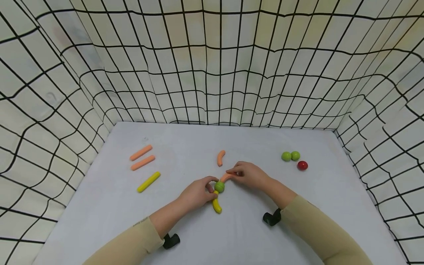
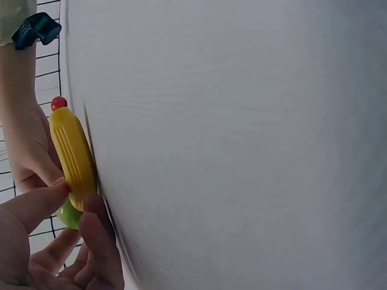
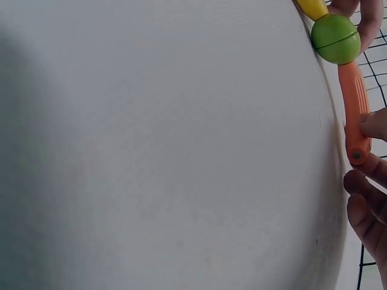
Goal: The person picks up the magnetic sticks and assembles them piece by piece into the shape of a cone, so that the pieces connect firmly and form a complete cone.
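Note:
A green ball [image 1: 219, 187] sits at the middle of the table between both hands. A curved yellow piece [image 1: 216, 206] joins it on the near side, and a curved orange piece [image 3: 355, 103] meets its other side. My left hand [image 1: 198, 193] pinches the yellow piece close to the ball between thumb and fingers. With thumb and fingertips my right hand [image 1: 248, 175] holds the orange piece toward its outer end, where a small dark round spot shows in the right wrist view. A thin seam runs around the ball there.
Two orange sticks [image 1: 143, 162] and a yellow stick [image 1: 148, 182] lie at the left of the white table [image 1: 185, 147]. Another curved orange piece [image 1: 221, 158] lies beyond the hands. At right are two green balls [image 1: 286, 156] and a red ball [image 1: 302, 165]. Black netting [image 1: 205, 71] surrounds the table's back and sides.

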The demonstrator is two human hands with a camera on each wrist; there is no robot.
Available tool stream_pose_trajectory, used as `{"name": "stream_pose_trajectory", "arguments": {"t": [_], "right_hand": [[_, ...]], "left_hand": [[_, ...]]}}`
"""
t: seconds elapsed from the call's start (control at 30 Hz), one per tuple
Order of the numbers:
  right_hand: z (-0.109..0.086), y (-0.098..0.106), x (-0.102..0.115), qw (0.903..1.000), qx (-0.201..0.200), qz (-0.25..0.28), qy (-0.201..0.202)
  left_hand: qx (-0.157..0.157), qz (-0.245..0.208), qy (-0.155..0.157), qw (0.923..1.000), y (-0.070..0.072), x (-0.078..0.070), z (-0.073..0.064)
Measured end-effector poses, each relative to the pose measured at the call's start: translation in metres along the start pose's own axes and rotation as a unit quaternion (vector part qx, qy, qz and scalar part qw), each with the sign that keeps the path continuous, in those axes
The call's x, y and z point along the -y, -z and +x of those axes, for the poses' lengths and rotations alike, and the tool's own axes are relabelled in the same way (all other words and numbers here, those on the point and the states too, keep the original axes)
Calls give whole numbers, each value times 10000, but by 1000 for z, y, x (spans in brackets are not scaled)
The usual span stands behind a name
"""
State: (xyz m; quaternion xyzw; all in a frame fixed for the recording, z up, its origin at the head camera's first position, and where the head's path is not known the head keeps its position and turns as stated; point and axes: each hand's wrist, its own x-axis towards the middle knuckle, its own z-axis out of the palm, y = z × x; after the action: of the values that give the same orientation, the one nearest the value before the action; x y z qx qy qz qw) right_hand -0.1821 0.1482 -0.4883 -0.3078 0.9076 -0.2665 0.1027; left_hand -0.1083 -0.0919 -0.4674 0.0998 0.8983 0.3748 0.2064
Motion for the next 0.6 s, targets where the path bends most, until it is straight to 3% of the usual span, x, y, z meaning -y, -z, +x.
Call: {"name": "stream_pose_trajectory", "arguments": {"t": [0.6], "right_hand": [[5, -3, 4, 9999, 2, -30, -133]], "left_hand": [[-138, 158, 124, 9997, -1, 2, 0]]}}
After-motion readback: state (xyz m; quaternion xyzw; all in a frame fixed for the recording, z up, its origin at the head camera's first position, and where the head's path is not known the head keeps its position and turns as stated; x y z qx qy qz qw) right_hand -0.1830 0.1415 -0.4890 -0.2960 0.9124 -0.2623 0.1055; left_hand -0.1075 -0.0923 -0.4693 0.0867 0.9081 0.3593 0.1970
